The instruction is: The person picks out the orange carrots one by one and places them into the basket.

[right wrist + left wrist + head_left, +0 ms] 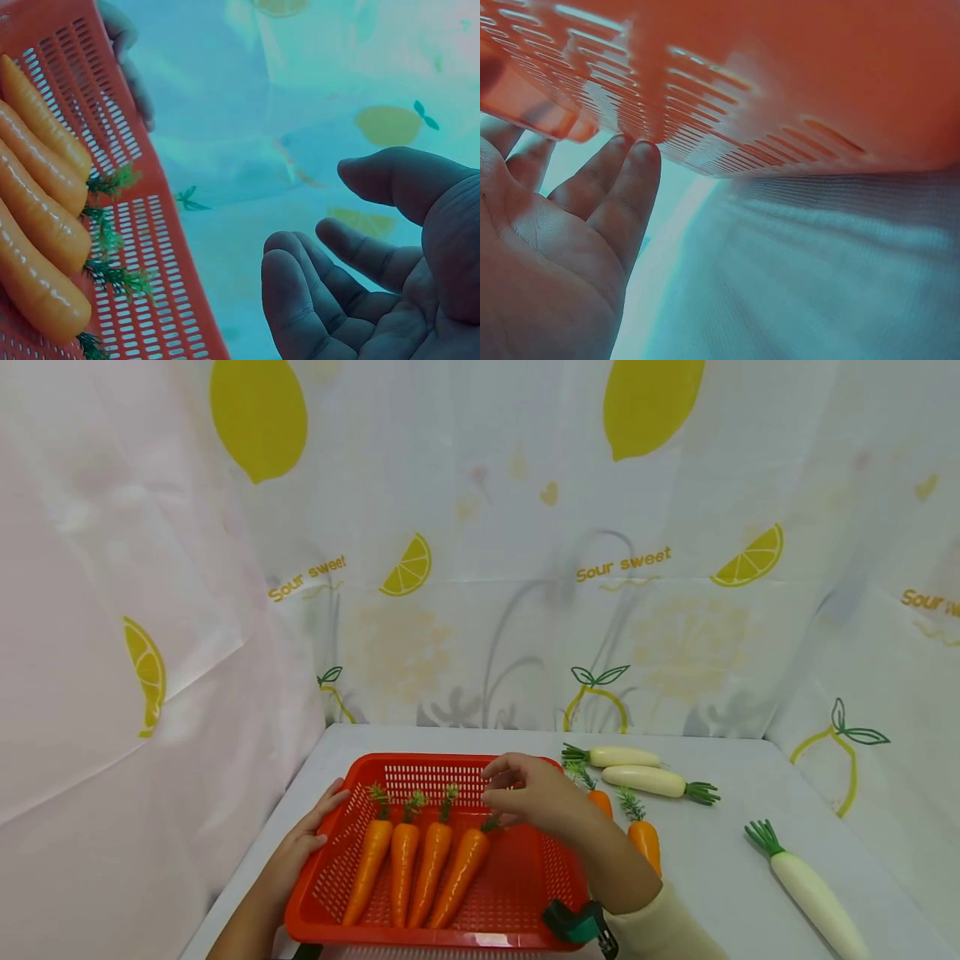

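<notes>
A red plastic basket with slotted walls sits on the table. Several carrots with green tops lie side by side in its left part. At the basket's left rim is my left hand, its extended fingers touching the basket's outside in the left wrist view. My right hand hovers over the basket's back right part, fingers loosely bent and apart from the thumb. Nothing is between those fingers in the right wrist view, and the carrots lie off to the left there.
Right of the basket, two more carrots lie partly behind my right arm. Two white radishes lie near the table's back edge, and another white radish is at the right. A lemon-print curtain hangs around the table.
</notes>
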### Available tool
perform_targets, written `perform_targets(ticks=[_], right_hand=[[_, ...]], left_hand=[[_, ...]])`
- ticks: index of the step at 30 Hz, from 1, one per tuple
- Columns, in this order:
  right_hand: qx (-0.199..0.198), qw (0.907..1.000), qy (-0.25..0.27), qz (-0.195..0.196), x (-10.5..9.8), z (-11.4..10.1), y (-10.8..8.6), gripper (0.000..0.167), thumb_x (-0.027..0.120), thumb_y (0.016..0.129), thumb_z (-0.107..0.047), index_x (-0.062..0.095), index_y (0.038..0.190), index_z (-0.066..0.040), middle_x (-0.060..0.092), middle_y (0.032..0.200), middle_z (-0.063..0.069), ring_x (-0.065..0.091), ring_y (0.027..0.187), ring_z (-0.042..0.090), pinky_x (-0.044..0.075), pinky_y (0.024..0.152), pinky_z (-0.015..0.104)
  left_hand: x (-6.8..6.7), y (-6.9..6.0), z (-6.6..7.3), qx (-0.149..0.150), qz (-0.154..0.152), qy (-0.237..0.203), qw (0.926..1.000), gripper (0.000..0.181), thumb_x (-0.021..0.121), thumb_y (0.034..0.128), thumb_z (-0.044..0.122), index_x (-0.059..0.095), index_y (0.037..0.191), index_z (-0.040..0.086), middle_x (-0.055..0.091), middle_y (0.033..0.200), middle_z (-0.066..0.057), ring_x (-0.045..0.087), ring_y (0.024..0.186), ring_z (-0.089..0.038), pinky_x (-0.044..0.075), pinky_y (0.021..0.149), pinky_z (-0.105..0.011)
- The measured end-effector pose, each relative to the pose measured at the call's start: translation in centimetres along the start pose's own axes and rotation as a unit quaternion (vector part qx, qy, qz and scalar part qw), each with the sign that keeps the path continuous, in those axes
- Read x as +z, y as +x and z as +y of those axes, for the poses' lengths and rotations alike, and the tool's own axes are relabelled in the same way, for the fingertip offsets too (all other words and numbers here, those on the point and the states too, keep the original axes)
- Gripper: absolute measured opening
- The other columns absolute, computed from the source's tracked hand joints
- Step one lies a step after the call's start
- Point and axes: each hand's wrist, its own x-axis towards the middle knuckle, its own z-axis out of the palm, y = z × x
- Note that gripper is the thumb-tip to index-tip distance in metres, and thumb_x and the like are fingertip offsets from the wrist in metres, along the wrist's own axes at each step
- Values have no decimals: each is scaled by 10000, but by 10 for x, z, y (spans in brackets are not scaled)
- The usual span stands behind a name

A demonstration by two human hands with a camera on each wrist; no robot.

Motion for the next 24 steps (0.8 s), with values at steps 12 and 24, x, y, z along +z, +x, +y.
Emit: perform_targets(ticks=[12,24], right_hand=[[82,9995,211,237,-20,12,-25,355,682,1004,-220,612,1304,-44,643,1167,141,684,980,234,601,895,446],[90,9988,314,369,-32,29,-36,398,668,1017,-233,573,1337,-16,638,1200,163,677,980,235,604,888,422]], left_hand=[[-3,1,-3,202,-165,-62,9996,627,305,1027,16,243,1650,27,-17,1781,19,259,1405,222,398,1076,-143],[-3,1,-5,330,-260,-103,9991,620,293,1028,10,234,1645,6,2,1779,35,260,1411,219,391,1078,-140]])
